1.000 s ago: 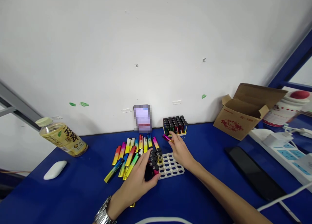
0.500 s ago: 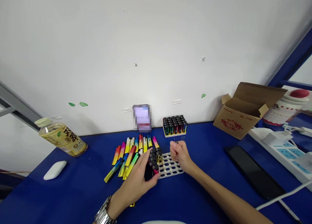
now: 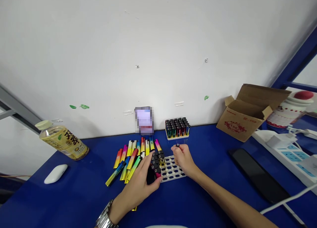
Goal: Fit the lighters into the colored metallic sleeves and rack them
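Observation:
A white tray with round holes [image 3: 172, 170] lies on the blue table, and one row of black-capped lighters [image 3: 156, 160] stands along its left edge. My left hand [image 3: 138, 185] grips the tray's left end and those standing lighters. My right hand [image 3: 182, 158] is closed on a single lighter [image 3: 177, 145], held upright over the tray's far side with its black cap showing above my fingers. Several colourful lighters [image 3: 131, 157] lie loose on the table to the left of the tray.
A second tray full of lighters [image 3: 177, 128] stands at the wall. A tea bottle [image 3: 61, 140] and a white mouse [image 3: 55, 172] are at the left. An open cardboard box [image 3: 250, 112], a black flat device [image 3: 257, 175] and a power strip [image 3: 289, 155] are at the right.
My right hand pulled back from near the full tray toward the holed tray and turned its lighter from slanting to upright. The left hand stayed put.

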Demonstrator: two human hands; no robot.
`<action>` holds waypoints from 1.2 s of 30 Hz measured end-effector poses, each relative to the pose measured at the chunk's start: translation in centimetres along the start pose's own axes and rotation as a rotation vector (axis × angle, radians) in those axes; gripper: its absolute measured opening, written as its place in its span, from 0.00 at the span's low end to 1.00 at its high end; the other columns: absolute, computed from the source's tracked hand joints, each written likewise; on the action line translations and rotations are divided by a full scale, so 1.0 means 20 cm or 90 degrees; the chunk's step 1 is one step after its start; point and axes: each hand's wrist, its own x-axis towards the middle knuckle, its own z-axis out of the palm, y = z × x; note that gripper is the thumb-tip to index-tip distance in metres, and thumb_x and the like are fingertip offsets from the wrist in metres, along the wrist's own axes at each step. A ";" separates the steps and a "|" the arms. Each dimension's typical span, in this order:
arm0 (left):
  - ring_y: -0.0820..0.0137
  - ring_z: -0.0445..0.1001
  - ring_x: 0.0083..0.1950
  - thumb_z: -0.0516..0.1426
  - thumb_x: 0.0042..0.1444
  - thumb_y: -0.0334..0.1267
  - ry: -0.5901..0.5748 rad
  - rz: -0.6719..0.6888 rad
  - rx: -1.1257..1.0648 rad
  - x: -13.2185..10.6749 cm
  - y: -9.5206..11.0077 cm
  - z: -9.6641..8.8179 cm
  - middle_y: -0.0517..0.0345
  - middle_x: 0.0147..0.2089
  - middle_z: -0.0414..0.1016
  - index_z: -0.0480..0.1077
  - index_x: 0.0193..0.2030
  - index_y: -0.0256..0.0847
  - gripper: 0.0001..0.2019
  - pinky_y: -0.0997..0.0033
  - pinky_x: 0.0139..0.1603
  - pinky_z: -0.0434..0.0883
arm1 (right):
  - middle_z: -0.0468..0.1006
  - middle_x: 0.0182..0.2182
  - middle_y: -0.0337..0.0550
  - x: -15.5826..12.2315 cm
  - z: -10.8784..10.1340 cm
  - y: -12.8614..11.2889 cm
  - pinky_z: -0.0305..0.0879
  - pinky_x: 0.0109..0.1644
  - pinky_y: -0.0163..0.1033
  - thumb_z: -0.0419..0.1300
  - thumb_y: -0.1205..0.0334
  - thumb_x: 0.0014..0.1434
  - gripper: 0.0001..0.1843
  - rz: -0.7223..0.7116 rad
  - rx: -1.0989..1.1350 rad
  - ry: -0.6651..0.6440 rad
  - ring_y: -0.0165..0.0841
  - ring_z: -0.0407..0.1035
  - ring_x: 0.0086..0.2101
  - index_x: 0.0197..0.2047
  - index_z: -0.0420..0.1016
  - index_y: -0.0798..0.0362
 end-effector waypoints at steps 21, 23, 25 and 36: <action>0.57 0.57 0.68 0.56 0.57 0.45 -0.017 -0.024 -0.003 0.00 0.00 -0.01 0.45 0.69 0.56 0.48 0.69 0.39 0.35 0.58 0.65 0.61 | 0.63 0.22 0.37 0.00 -0.01 -0.03 0.58 0.29 0.36 0.43 0.34 0.60 0.32 -0.062 0.075 -0.101 0.29 0.58 0.24 0.33 0.71 0.54; 0.56 0.58 0.68 0.56 0.57 0.43 -0.010 -0.019 -0.004 0.00 0.01 -0.01 0.46 0.68 0.57 0.49 0.69 0.40 0.35 0.57 0.65 0.62 | 0.68 0.27 0.40 0.00 -0.02 -0.03 0.61 0.35 0.37 0.46 0.37 0.62 0.28 -0.090 0.038 -0.090 0.31 0.62 0.29 0.38 0.71 0.54; 0.57 0.58 0.68 0.56 0.56 0.42 -0.004 -0.007 -0.006 0.00 0.01 -0.01 0.46 0.68 0.58 0.49 0.69 0.41 0.34 0.56 0.65 0.61 | 0.70 0.31 0.42 0.00 -0.04 -0.04 0.63 0.39 0.39 0.52 0.40 0.60 0.23 -0.129 -0.027 -0.087 0.34 0.65 0.33 0.39 0.71 0.52; 0.58 0.59 0.67 0.55 0.57 0.40 -0.019 -0.002 -0.008 0.00 0.02 -0.02 0.46 0.67 0.58 0.49 0.68 0.40 0.33 0.57 0.66 0.61 | 0.68 0.19 0.34 -0.05 -0.06 -0.04 0.53 0.21 0.32 0.58 0.50 0.57 0.14 -0.114 -0.127 -0.219 0.26 0.59 0.16 0.31 0.66 0.52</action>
